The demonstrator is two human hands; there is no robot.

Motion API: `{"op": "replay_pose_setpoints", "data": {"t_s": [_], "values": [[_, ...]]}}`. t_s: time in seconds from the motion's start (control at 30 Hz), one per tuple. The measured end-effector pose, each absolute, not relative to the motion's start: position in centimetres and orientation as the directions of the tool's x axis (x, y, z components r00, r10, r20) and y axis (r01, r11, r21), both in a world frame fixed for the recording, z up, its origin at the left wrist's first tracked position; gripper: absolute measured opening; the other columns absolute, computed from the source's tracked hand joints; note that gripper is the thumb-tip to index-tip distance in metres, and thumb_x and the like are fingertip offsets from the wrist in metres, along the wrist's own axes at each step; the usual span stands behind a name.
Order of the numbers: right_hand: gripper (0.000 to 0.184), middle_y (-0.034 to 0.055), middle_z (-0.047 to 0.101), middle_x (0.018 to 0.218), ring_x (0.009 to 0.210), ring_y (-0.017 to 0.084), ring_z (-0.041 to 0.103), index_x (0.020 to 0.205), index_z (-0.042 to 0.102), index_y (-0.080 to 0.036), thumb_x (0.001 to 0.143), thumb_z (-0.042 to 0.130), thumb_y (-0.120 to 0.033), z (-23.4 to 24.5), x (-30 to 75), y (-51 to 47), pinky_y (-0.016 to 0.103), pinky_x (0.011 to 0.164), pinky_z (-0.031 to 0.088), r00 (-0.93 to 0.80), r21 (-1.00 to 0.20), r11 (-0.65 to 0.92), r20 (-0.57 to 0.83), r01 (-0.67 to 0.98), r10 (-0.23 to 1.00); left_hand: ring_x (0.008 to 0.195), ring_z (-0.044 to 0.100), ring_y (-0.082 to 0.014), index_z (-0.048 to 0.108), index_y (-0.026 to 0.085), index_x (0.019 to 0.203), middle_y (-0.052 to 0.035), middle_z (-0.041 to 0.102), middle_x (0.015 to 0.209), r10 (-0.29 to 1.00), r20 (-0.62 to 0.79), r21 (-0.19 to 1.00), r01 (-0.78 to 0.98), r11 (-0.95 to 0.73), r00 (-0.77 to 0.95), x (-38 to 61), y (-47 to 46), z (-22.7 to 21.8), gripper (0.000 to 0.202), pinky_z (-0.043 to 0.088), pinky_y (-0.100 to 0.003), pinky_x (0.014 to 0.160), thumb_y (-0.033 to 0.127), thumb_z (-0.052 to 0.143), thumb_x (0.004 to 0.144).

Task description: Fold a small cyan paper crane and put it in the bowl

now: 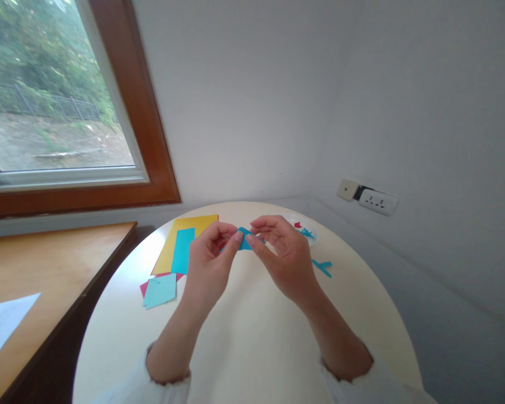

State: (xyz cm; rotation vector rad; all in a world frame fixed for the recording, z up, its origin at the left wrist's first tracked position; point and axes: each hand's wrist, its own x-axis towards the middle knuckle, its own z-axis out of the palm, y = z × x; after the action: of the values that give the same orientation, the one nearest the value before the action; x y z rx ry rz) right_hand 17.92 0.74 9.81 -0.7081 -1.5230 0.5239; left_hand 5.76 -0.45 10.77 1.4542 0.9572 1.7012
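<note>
Both hands are raised over the round cream table (252, 336), pinching a small folded piece of blue paper (244, 238) between them. My left hand (210, 255) grips its left end with thumb and fingertips. My right hand (280, 249) pinches the right end, fingers curled. The paper is mostly hidden by the fingers.
A yellow sheet (170, 247) with a blue strip (182, 251) lies at the left of the table, with a light blue piece (160, 290) over a red piece (144, 287). Blue scraps (323, 267) and a small plate (313, 237) of scraps are at the right. A wooden desk (46, 264) stands left.
</note>
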Motion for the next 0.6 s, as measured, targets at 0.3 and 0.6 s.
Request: {"op": "replay_pose_setpoints", "data": {"t_s": [0.3,0.6], "values": [[0.017,0.0034,0.065,0.084,0.076,0.014,0.063,0.087,0.056,-0.020,0.073,0.064,-0.025,9.5,18.0,1.2,0.029,0.069,0.054,0.012,-0.745,0.660,0.664,0.098,0.748,0.064,0.058,-0.0126,0.064,0.014,0.077,-0.0025,0.063,0.068,0.884,0.441,0.886,-0.080,-0.456,-0.152,5.4,0.6,10.0,0.024,0.048,-0.025,0.061,0.035,0.068,0.067],[0.013,0.0030,0.065,0.083,0.075,0.015,0.062,0.084,0.057,-0.019,0.073,0.063,-0.023,8.9,18.1,2.0,0.030,0.069,0.051,-0.015,-0.760,0.634,0.639,0.140,0.769,0.060,0.055,-0.0107,0.064,0.013,0.067,-0.0008,0.062,0.063,0.920,0.384,0.918,-0.075,-0.390,-0.082,5.3,1.0,9.9,0.019,0.045,-0.023,0.059,0.031,0.069,0.065]]}}
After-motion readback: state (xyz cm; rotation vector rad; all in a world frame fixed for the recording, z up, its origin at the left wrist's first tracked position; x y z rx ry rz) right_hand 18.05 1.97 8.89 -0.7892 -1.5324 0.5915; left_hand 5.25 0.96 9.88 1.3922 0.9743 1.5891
